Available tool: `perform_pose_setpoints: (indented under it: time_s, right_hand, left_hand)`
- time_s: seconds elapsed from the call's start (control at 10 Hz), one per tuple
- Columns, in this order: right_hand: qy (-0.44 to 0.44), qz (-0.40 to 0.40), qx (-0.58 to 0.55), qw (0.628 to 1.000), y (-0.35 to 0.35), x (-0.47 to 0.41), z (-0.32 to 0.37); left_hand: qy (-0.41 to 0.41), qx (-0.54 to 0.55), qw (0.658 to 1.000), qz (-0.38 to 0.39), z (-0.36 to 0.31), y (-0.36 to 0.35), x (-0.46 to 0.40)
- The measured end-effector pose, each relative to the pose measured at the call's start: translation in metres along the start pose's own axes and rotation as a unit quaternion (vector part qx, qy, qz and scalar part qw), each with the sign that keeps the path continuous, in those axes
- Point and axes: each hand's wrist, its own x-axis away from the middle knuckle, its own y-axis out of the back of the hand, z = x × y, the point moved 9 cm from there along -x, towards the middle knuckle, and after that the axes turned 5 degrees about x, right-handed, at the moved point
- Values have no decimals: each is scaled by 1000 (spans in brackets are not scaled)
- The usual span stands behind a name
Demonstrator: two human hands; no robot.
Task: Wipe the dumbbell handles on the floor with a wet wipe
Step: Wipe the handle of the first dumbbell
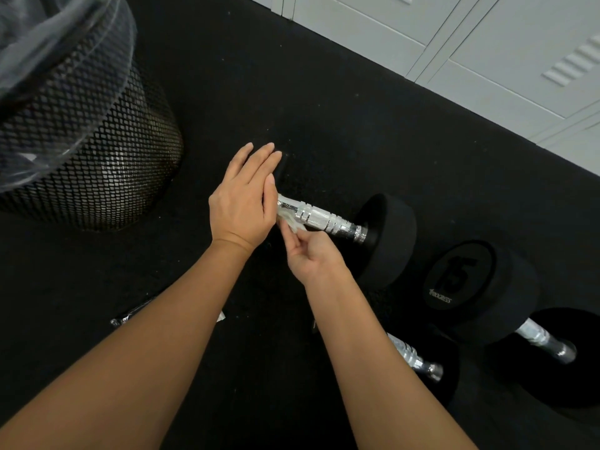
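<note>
The black rubber gym floor (324, 92) carries everything here. At the far left stands a black wire-mesh waste bin (97, 151) with a clear plastic liner (48, 43) over its rim. Along the far right runs a row of pale grey metal lockers (487, 43). Near the middle lies a black round-headed dumbbell with a knurled chrome handle (321, 219); the left hand (243, 203) covers its left end, and the right hand (308, 254) sits just in front of the handle, pinching a crumpled white wet wipe (293, 222) against it. To the right lies a second black dumbbell marked 15 (480, 287), and in front, between the two, a third chrome-handled dumbbell (412, 355). A small crinkled foil wrapper (130, 315) lies behind the left forearm.
</note>
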Motion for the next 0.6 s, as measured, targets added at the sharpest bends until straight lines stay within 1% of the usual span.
perform_pose_setpoints:
  time_s: [0.1,0.2,0.3,0.4,0.5,0.6]
  right_hand:
    - [1,20,19,1000,-4,9,5]
    - [19,56,4,998,-10,21,15]
    - [97,56,34,993,-12,33,49]
    - [341,-117,498,788,-13,62,117]
    - [367,-187,825,387,-42,74,118]
    - [314,-166,883,306,-48,64,100]
  left_hand:
    - [-2,3,1000,-1,-1,0,0]
    - [-3,5,1000,-5,-1,1,-1]
    - [-5,9,1000,-7,-1,1,0]
    - [-12,10,1000,-9,-3,2,0]
    - [-9,10,1000,-5,-2,2,-1]
    - [-9,12,1000,-4,-3,2,0]
